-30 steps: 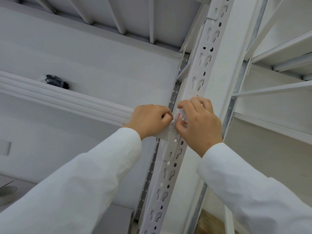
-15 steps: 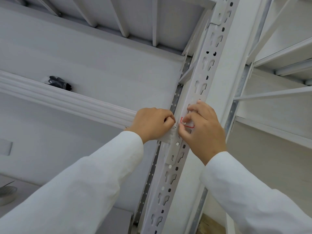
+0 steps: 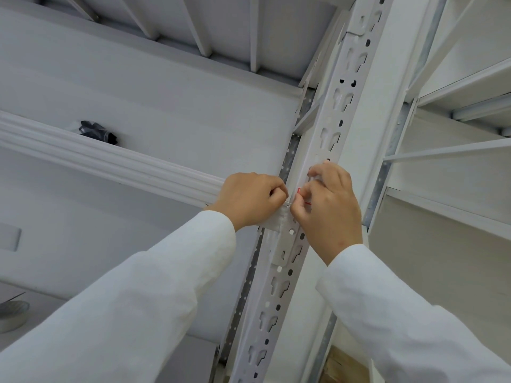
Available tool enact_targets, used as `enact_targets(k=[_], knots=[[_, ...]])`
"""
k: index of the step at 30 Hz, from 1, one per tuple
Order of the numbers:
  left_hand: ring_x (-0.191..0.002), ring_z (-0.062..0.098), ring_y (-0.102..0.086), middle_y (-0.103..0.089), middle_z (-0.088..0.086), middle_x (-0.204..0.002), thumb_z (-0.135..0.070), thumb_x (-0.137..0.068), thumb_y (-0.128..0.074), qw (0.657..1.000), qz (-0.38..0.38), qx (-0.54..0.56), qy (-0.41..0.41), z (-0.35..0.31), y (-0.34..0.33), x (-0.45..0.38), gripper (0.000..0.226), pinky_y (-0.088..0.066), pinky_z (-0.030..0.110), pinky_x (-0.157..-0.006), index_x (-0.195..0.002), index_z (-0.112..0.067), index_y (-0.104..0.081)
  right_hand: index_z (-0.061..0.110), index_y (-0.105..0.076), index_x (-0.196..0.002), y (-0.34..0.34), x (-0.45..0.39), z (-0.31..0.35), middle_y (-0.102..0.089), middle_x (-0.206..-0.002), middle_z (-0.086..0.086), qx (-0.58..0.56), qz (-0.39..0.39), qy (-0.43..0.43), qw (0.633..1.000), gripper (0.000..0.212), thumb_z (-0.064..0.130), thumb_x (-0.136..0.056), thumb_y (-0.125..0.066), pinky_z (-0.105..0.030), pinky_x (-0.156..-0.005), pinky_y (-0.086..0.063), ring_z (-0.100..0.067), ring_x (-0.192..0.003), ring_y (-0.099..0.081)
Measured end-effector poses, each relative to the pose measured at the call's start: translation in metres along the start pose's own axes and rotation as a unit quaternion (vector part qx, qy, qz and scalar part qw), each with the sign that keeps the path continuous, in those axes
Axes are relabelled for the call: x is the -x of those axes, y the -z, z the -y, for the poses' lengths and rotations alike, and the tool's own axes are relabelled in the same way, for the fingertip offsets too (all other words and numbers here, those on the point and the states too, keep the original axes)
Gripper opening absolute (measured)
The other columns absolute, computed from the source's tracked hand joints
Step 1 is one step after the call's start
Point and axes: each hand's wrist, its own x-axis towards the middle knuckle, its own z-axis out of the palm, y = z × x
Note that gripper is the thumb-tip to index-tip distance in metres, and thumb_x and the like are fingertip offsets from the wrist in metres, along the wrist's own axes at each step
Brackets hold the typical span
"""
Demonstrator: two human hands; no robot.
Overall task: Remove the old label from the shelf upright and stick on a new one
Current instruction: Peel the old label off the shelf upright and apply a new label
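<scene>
on the upright [image 3: 329,139], both curled hands [image 3: 249,200] [image 3: 329,208] pinch a red-edged label [image 3: 300,192], writing hidden.

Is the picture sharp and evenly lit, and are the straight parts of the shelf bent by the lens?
Head view: light is soft and even, with no hard shadows or glare; wide-angle distortion makes the shelf upright lean and the beam run slanted; both hands look fairly sharp; the label is mostly hidden, only a red edge shows; the dark object on the shelf is too small to identify.
</scene>
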Motion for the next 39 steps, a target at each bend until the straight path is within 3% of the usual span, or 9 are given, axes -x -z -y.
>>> enact_targets(k=[4,7,9,12,19,26,32,35,39], knots=[[-0.087,0.018,-0.060,-0.070,-0.005,-0.094,-0.024,-0.089,-0.037,1.000,-0.003,-0.002,-0.002,0.000,0.000,0.000,0.032,-0.032,0.026,-0.065,-0.099,-0.032,-0.067,0.003,-0.060,-0.066,0.001,-0.001,-0.002,-0.059,-0.099,-0.011,-0.018,-0.010,0.012,1.000,0.015,0.011,-0.078,-0.057,-0.042,-0.084,-0.050,-0.021,-0.109,-0.038],[-0.087,0.019,-0.060,-0.070,-0.005,-0.094,-0.024,-0.089,-0.037,1.000,-0.001,-0.003,-0.004,0.001,-0.001,0.000,0.033,-0.031,0.026,-0.064,-0.099,-0.031,-0.067,0.004,-0.057,-0.067,0.003,0.000,-0.005,-0.059,-0.099,-0.010,-0.038,-0.013,0.020,0.999,0.020,0.016,-0.082,-0.051,-0.018,-0.090,-0.036,-0.021,-0.109,-0.040],[-0.086,0.019,-0.060,-0.070,-0.005,-0.093,-0.024,-0.089,-0.037,1.000,-0.003,-0.004,-0.007,0.001,-0.001,0.000,0.033,-0.031,0.026,-0.064,-0.099,-0.031,-0.067,0.004,-0.057,-0.069,0.006,0.001,-0.006,-0.059,-0.100,-0.010,-0.052,-0.008,0.013,0.999,0.015,0.011,-0.082,-0.058,-0.013,-0.086,-0.029,-0.024,-0.111,-0.045],[-0.086,0.019,-0.060,-0.070,-0.005,-0.094,-0.024,-0.089,-0.037,1.000,-0.008,-0.002,-0.010,0.001,-0.001,0.000,0.033,-0.030,0.026,-0.064,-0.100,-0.031,-0.067,0.007,-0.057,-0.072,0.012,0.002,-0.008,-0.058,-0.100,-0.007,-0.069,-0.017,-0.003,0.997,0.013,0.015,-0.080,-0.062,-0.013,-0.075,-0.030,-0.022,-0.106,-0.051],[-0.074,0.014,-0.052,-0.066,-0.006,-0.082,-0.024,-0.090,-0.037,1.000,-0.003,-0.002,-0.008,0.001,0.000,0.001,0.032,-0.029,0.022,-0.053,-0.100,-0.031,-0.067,0.005,-0.060,-0.073,0.011,-0.002,-0.009,-0.056,-0.097,-0.009,-0.035,-0.002,0.019,0.999,0.018,0.016,-0.073,-0.074,-0.016,-0.070,-0.031,-0.020,-0.099,-0.044],[-0.080,0.017,-0.059,-0.070,-0.005,-0.090,-0.024,-0.090,-0.036,1.000,0.001,-0.004,-0.008,0.001,0.000,0.000,0.033,-0.032,0.026,-0.062,-0.100,-0.032,-0.066,0.007,-0.056,-0.060,0.009,-0.004,-0.009,-0.059,-0.096,-0.007,-0.024,-0.013,0.033,0.999,0.019,0.008,-0.074,-0.070,-0.015,-0.075,-0.030,-0.019,-0.099,-0.041],[-0.078,0.016,-0.058,-0.071,-0.005,-0.091,-0.025,-0.089,-0.036,1.000,-0.004,-0.008,-0.013,0.002,-0.002,0.000,0.033,-0.030,0.025,-0.055,-0.099,-0.032,-0.067,0.007,-0.055,-0.064,0.011,-0.001,-0.011,-0.059,-0.098,-0.005,-0.061,-0.008,0.017,0.998,0.016,0.009,-0.075,-0.066,-0.012,-0.073,-0.028,-0.019,-0.101,-0.047],[-0.074,0.014,-0.054,-0.071,-0.006,-0.090,-0.024,-0.089,-0.036,1.000,-0.006,0.000,-0.013,0.003,-0.002,0.000,0.033,-0.028,0.018,-0.054,-0.099,-0.031,-0.068,0.007,-0.056,-0.067,0.017,-0.001,-0.012,-0.060,-0.099,-0.005,-0.111,-0.035,-0.009,0.993,0.014,0.016,-0.078,-0.056,-0.004,-0.080,-0.029,-0.019,-0.097,-0.052],[-0.079,0.013,-0.057,-0.070,-0.009,-0.093,-0.024,-0.089,-0.037,1.000,0.005,0.018,-0.004,0.001,-0.001,0.000,0.032,-0.033,0.022,-0.057,-0.100,-0.033,-0.067,0.010,-0.057,-0.071,0.028,-0.008,-0.019,-0.058,-0.104,-0.002,-0.142,-0.058,-0.022,0.988,0.012,0.017,-0.080,-0.055,-0.006,-0.086,-0.031,-0.012,-0.097,-0.051]])
